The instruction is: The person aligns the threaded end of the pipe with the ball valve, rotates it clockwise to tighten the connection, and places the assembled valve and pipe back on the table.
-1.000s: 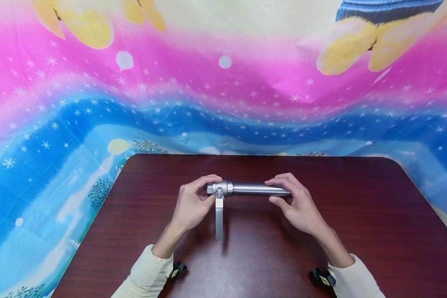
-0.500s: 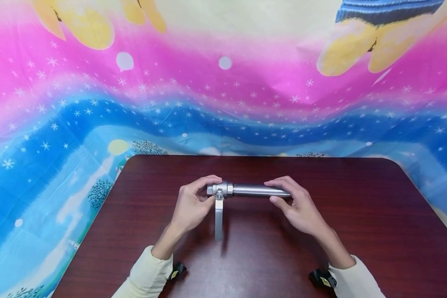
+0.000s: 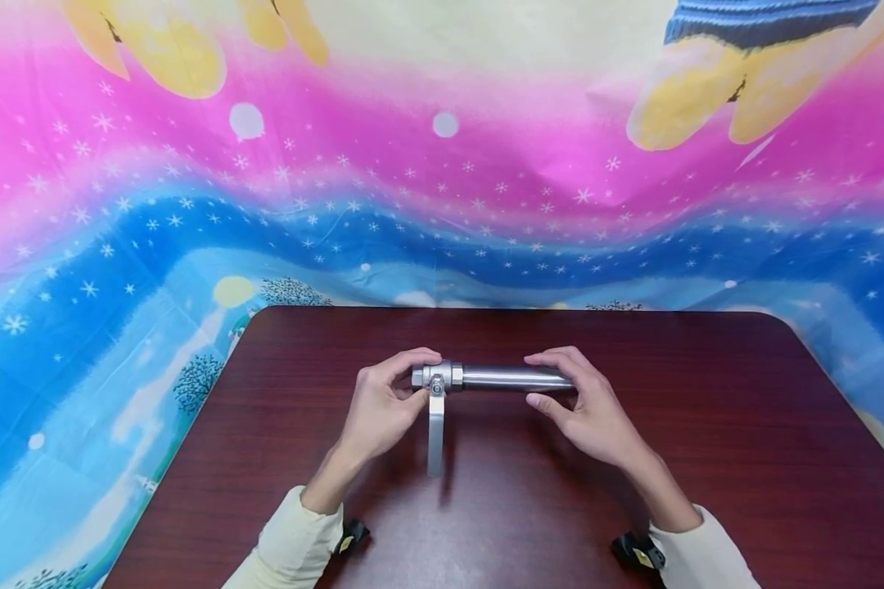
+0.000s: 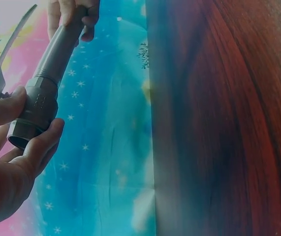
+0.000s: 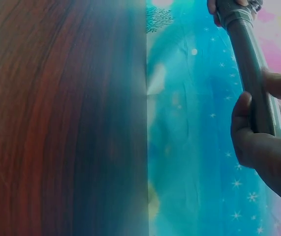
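No words, brands or numbers legible. Valve [image 4: 31, 112], left side of left-wrist frame: small marks [image 4: 40, 102] on body, too blurred to read. Head frame, bottom, left of centre: yellow label [image 3: 348, 541] on black wrist unit [image 3: 359, 531]; bottom, right of centre: second yellow label [image 3: 644, 558], on matching unit [image 3: 624, 545]. Any print too small to tell.

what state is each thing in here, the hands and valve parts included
Valve: joined to the pipe, held above the table
Handle: crosswise to the pipe, pointing toward the table's near side
Pipe: roughly level; thread tightness can't be told
Left hand: gripping the valve between thumb and fingers
Right hand: fingers curled around the pipe near its free end
Backdrop: hung, slightly creased
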Demonstrator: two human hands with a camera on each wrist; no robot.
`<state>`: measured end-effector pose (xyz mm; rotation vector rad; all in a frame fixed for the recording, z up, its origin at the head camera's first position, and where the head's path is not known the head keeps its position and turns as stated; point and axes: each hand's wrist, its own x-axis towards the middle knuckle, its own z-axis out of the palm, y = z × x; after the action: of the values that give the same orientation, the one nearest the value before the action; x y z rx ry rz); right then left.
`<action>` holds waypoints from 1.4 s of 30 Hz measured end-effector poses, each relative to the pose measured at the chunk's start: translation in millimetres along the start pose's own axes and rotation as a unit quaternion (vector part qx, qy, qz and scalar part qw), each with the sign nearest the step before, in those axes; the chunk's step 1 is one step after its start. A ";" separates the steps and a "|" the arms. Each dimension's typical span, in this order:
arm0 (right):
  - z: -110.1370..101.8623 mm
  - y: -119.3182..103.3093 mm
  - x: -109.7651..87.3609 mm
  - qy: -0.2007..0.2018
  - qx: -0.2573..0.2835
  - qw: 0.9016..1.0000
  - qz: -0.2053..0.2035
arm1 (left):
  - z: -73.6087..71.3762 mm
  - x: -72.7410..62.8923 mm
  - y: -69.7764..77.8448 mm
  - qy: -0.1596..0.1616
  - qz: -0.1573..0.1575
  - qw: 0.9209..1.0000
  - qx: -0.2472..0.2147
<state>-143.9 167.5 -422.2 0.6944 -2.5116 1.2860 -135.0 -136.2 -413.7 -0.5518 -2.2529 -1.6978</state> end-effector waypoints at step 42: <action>-2.6 1.6 1.2 -0.017 0.031 0.999 0.001 | -2.0 0.6 1.7 0.003 0.005 1.000 -0.004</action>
<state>-145.8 170.1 -421.4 0.7342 -2.5080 1.3704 -134.8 -137.6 -411.5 -0.5586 -2.2369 -1.7025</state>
